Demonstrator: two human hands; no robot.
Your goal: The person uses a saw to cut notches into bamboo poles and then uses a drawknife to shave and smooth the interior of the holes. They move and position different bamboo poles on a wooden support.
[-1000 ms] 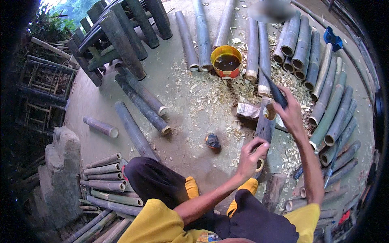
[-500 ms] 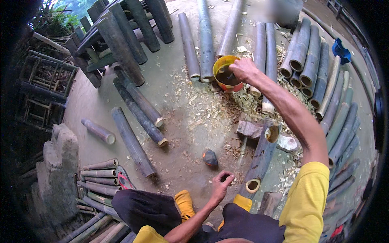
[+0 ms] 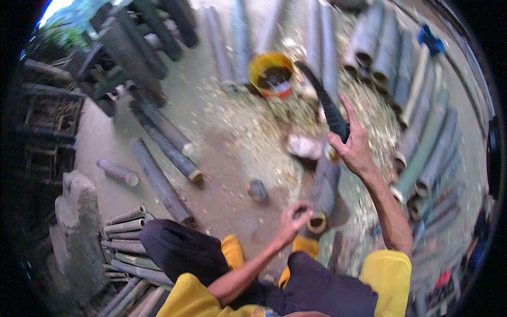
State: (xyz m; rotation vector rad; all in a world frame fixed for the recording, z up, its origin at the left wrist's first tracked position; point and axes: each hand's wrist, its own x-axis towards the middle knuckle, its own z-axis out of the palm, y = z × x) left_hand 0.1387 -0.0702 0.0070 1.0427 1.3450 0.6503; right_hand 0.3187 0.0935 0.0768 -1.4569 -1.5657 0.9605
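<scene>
My right hand (image 3: 353,143) grips a dark, curved, blade-like tool (image 3: 323,98) by its thicker lower end, thumb on one side and fingers on the other. Its tip points up and left, close to a yellow-and-red bucket (image 3: 292,79) of dark liquid. Below the tool a thick bamboo pole (image 3: 323,186) slopes toward me, its near end open and hollow. Beside that end my left hand (image 3: 293,221) has curled fingers; blur hides whether anything is in them. A pinkish stone block (image 3: 304,146) sits by the pole's far end.
Wood chips (image 3: 274,127) cover the ground around the bucket. Stacked bamboo poles (image 3: 388,58) lie at the right, more poles (image 3: 158,179) at the left. A small dark object (image 3: 257,190) lies in front of me. A dark bamboo structure (image 3: 132,42) stands far left.
My right hand has come out of the bucket and back toward me with the curved tool. My left hand stays near the pole's end. The whole view has shifted and blurred.
</scene>
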